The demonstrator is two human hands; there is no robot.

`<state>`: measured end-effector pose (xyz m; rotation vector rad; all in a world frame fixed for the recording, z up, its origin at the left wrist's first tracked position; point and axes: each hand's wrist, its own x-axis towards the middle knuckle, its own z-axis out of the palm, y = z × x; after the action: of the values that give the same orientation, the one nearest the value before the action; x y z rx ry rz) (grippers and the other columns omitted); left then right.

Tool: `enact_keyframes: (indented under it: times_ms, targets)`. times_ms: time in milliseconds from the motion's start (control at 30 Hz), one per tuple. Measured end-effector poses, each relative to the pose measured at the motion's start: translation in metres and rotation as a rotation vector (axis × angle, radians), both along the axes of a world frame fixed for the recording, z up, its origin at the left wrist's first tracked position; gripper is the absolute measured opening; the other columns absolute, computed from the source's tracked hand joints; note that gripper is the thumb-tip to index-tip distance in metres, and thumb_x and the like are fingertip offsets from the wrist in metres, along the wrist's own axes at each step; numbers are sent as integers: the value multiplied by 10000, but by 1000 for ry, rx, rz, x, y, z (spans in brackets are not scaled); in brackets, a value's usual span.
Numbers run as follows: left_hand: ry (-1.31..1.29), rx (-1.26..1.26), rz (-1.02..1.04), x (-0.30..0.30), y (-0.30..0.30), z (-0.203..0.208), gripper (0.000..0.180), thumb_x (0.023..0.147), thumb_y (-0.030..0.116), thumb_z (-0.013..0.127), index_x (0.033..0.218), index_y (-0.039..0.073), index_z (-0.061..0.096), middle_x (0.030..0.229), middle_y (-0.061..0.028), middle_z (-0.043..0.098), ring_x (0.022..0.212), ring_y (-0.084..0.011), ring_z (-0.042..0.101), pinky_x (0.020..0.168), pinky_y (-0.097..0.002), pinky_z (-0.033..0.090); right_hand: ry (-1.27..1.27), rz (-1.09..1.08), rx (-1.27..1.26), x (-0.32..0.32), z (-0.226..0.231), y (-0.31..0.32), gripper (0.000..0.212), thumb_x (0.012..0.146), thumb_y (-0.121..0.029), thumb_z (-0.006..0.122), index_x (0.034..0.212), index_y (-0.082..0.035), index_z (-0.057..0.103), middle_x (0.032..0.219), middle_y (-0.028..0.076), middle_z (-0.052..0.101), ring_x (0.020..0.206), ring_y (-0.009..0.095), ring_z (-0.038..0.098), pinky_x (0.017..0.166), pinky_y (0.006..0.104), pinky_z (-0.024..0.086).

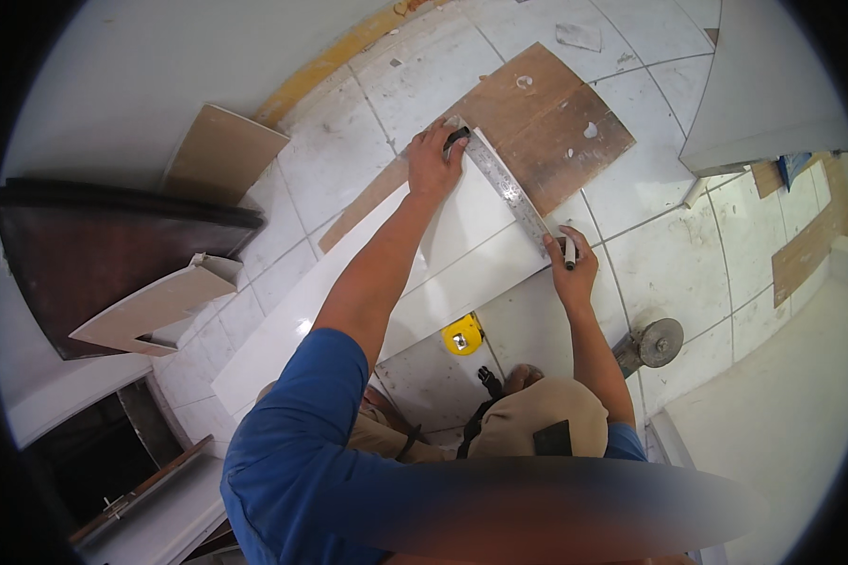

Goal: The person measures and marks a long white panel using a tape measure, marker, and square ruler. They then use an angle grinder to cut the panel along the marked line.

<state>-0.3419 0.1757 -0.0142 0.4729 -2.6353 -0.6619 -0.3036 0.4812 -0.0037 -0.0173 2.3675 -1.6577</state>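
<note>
Tiled floor [667,275] below, outstretched left hand [433,160] clasped on ruler [511,191], right hand [576,274] (marker [569,252] in grip) at near end

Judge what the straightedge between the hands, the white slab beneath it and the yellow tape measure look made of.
Straightedge: likely bare metal, grey with a mottled, worn sheen.
White slab: possibly glazed tile, glossy, with bright glare near the left sleeve; coated board can't be ruled out.
Tape measure: apparently a plastic case, smooth yellow with dark trim.
</note>
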Motion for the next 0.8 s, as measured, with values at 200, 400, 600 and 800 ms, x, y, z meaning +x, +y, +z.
enact_keyframes:
  times_ms: [200, 400, 600, 800]
  targets:
    - [27, -30, -26, 2, -2, -3, 293, 903, 319, 697, 1137, 144, 712, 1385, -114, 601, 1159, -377, 552, 1038, -449, 407, 265, -73, 5, -12, 6, -9, 363, 980, -165, 636, 1288, 27, 613, 1099, 184, 692, 1000, 246, 657, 905, 330, 489]
    - [36, 18, -37, 4, -2, -5, 295, 901, 315, 698, 1140, 144, 721, 1377, -126, 607, 1159, -378, 556, 1034, -442, 400, 319, 191, -132, -67, 30, -46, 349, 979, -209, 653, 1235, 27, 668, 1095, 146, 705, 995, 198, 646, 903, 317, 485]
    - [17, -32, -45, 2, -4, -6, 290, 903, 317, 694, 1134, 145, 726, 1385, -126, 603, 1158, -369, 560, 1017, -440, 404, -5, 42, -247, -109, 45, -66, 366, 978, -246, 666, 1236, 13, 679, 973, 74, 714, 847, 106, 614, 768, 245, 482]
    - [27, -61, -48, 1, -5, -8, 290, 894, 315, 704, 1128, 145, 727, 1378, -130, 608, 1143, -376, 563, 1003, -442, 408, 24, 34, -205, -106, 32, -51, 374, 991, -241, 644, 1253, 25, 664, 963, 89, 720, 887, 136, 657, 752, 267, 500]
